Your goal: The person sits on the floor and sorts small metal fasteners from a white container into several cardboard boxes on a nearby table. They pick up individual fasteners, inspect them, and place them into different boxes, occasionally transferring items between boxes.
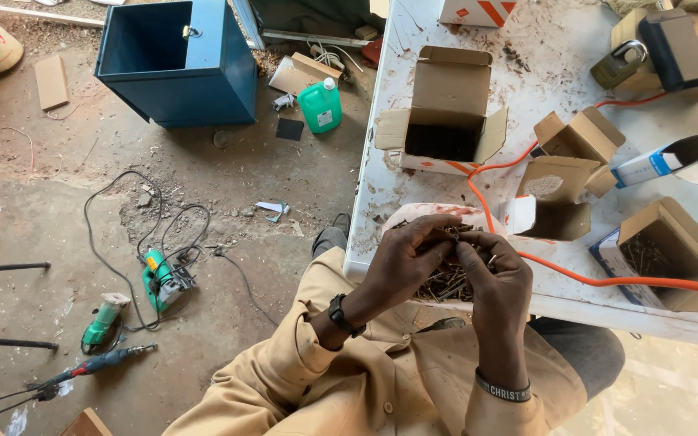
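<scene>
1. The left hand point(409, 258) and right hand point(490, 274) are held together at the near edge of the white bench point(543, 56), fingers curled and pinched on a few screws point(456, 236).
2. Directly beneath both hands a heap of loose screws point(442, 284) is seen in a white container point(422, 211).
3. Beyond, an orange cable point(607, 280) and open cardboard boxes point(450, 105) are spread on the bench.

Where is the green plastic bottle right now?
The green bottle stands on the dirt floor, upper middle of the head view, between the blue metal box and the white table.
</scene>
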